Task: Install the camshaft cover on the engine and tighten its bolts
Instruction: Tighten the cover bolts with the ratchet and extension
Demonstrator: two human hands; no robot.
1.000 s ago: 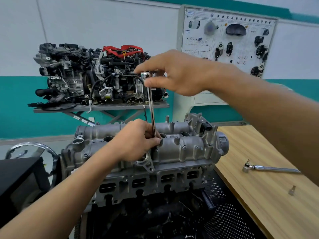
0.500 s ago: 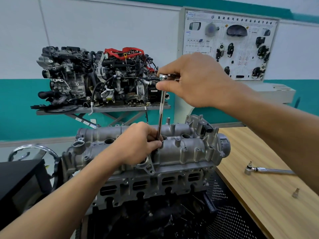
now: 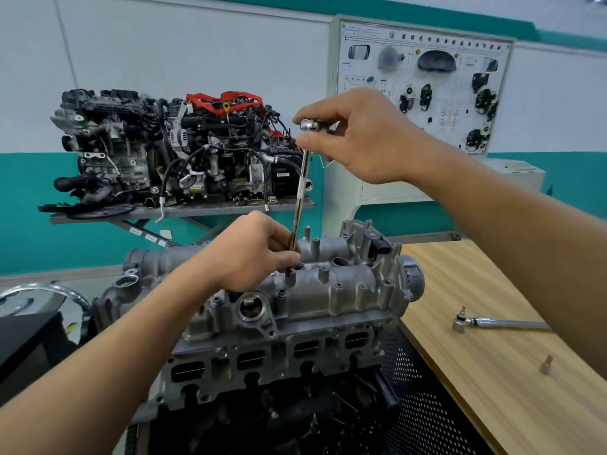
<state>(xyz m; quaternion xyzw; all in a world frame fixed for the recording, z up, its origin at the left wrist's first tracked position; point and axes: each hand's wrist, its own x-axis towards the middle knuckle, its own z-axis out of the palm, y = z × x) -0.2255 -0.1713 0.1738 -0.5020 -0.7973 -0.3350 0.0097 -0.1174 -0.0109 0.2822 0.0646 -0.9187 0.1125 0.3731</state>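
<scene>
The grey aluminium camshaft cover (image 3: 345, 284) sits on top of the engine (image 3: 282, 356) in front of me. A long slim extension bar (image 3: 302, 185) stands nearly upright, its lower end down at a bolt boss near the cover's middle. My left hand (image 3: 253, 254) pinches the bar's lower part just above the cover. My right hand (image 3: 358, 136) holds the chrome head (image 3: 310, 125) at the bar's top between thumb and fingers. The bolt under the tool is hidden.
A wooden table (image 3: 492, 372) at the right carries a ratchet wrench (image 3: 499, 322) and a small loose bit (image 3: 547, 364). A second engine (image 3: 170, 149) rests on a stand behind. A white training panel (image 3: 423, 83) stands at the back right. A black box (image 3: 26, 343) is at the left.
My right hand and the bar's top have swung to the right, so the bar now leans the other way. My left hand keeps its pinch low on the bar.
</scene>
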